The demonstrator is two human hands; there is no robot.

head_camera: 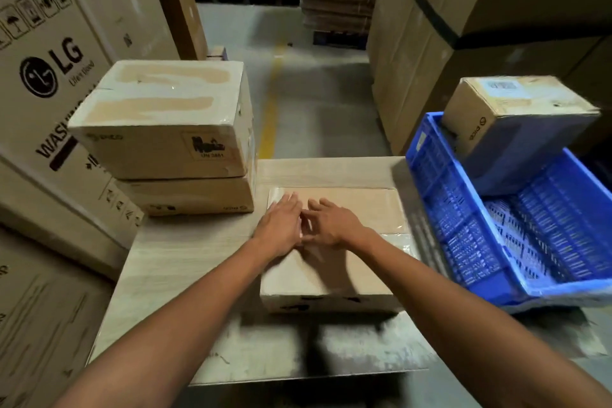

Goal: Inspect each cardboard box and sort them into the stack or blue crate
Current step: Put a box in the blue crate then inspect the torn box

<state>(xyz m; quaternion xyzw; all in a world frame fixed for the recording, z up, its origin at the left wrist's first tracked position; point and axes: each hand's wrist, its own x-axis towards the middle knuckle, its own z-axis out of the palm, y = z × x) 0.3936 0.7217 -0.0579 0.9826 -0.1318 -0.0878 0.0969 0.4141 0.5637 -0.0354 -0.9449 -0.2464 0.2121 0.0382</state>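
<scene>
Touching box [361, 205]: left hand [281, 230], right hand [332, 225], flat.

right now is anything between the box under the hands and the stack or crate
Nothing visible: left hand and right hand are over the box, bare table reaches the stack, and the blue crate holds a tilted box at its far end.

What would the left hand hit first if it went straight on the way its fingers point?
Probably nothing but the flat box under it: the left hand points forward along its top, toward the far edge and table. The stack sits off to the left. Height over it is unclear.
</scene>
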